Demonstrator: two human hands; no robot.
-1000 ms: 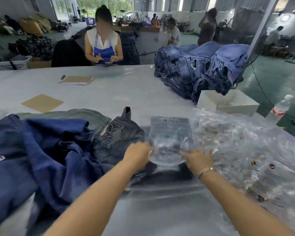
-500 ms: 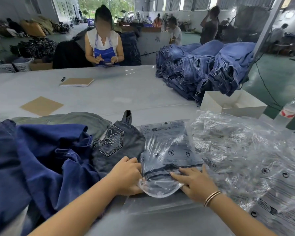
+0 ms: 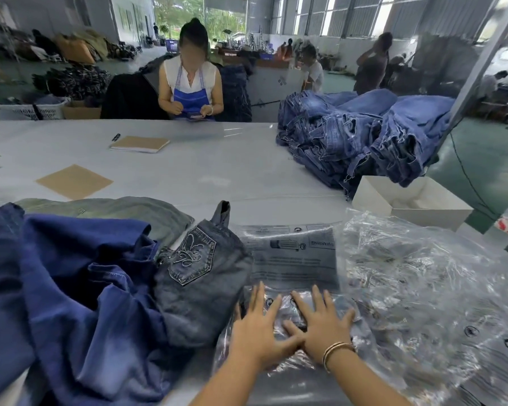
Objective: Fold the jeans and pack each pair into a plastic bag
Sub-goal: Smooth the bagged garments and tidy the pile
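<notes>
Here the left hand [image 3: 257, 332] and right hand [image 3: 324, 323] press flat, fingers spread, on the clear printed plastic bag [image 3: 291, 259] beside the grey embroidered-pocket jeans [image 3: 200, 276]; thin, slippery film, probably best pinched at its near open edge.

A big pale grey tabletop [image 3: 206, 168] fills the room in front. On the near left lies a heap of dark blue jeans [image 3: 71, 288], with a green-grey pair [image 3: 123, 210] just behind it. Beside them is a grey pair with a stitched pocket [image 3: 200, 276]. In the near middle lies a clear plastic bag with printing [image 3: 294, 256]. To its right sits a crinkly pile of plastic bags [image 3: 423, 288]. Behind that pile is a white box [image 3: 405, 200]. Far right is a tall stack of blue jeans [image 3: 364, 136]. Farther back on the left lie a brown card square [image 3: 74, 181], a brown notebook [image 3: 140, 144] and a small dark pen [image 3: 116, 137].
</notes>
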